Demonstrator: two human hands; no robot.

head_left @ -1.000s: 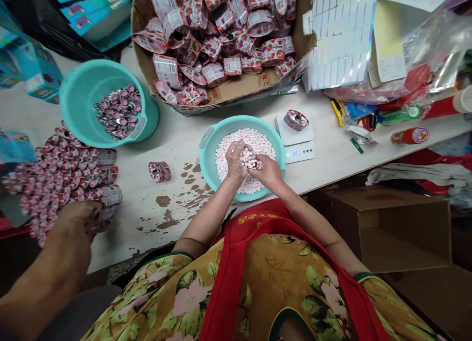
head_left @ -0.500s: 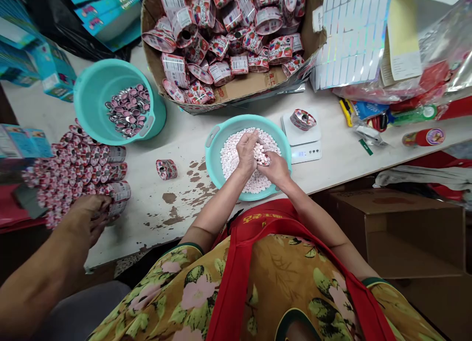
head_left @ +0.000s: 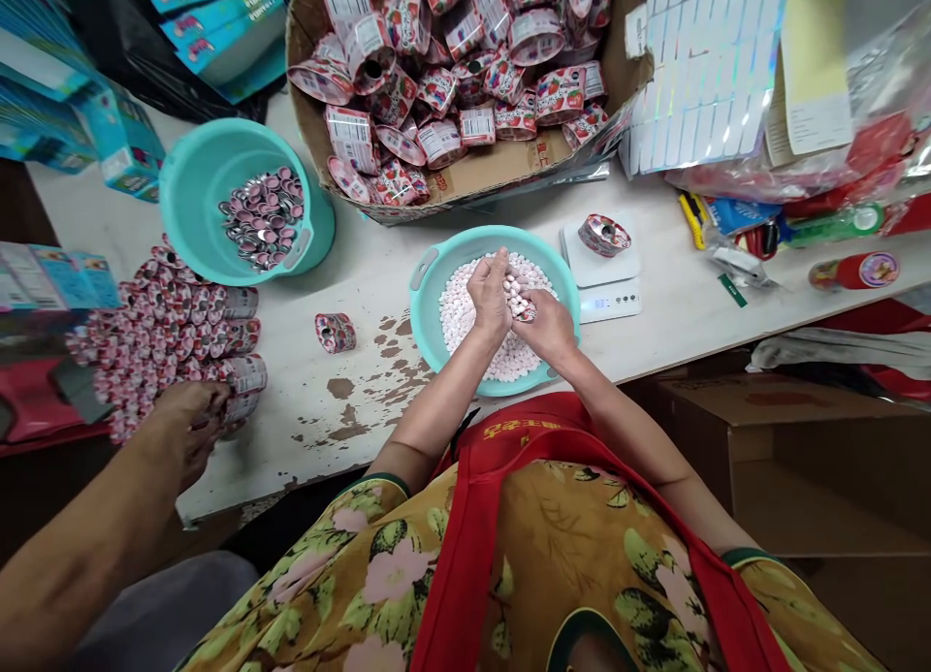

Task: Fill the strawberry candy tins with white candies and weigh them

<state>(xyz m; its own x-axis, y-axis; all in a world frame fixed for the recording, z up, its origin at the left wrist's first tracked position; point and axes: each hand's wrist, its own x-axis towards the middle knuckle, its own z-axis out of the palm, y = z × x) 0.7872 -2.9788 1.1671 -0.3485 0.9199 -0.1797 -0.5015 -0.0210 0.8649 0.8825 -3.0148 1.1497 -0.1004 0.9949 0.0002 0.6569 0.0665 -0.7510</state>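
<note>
Over a turquoise basin (head_left: 424,337), my left hand (head_left: 491,299) and my right hand (head_left: 544,328) meet, touching. Pale pink candies (head_left: 513,364) fill the basin's bottom. My right hand is closed around a small red printed container (head_left: 529,315), mostly hidden by the fingers. White-pink candies lie heaped at its mouth, against my left hand, whose fingers are curled around them. One similar printed container (head_left: 603,236) rests on a white digital scale (head_left: 611,302), right of the basin. Another container (head_left: 336,333) stands alone on the table to the left.
A cardboard box (head_left: 465,182) of printed containers stands behind the basin. Left of it is a turquoise bucket (head_left: 175,192) of small pink-and-silver lids. A co-worker's hand (head_left: 193,425) is at stacked containers (head_left: 167,333). Label sheets (head_left: 702,71) and a cutter (head_left: 692,221) lie right.
The whole view has shifted slightly, so things appear a little further right. My hands stay together over the basin with little change. The co-worker's hand remains at the stack.
</note>
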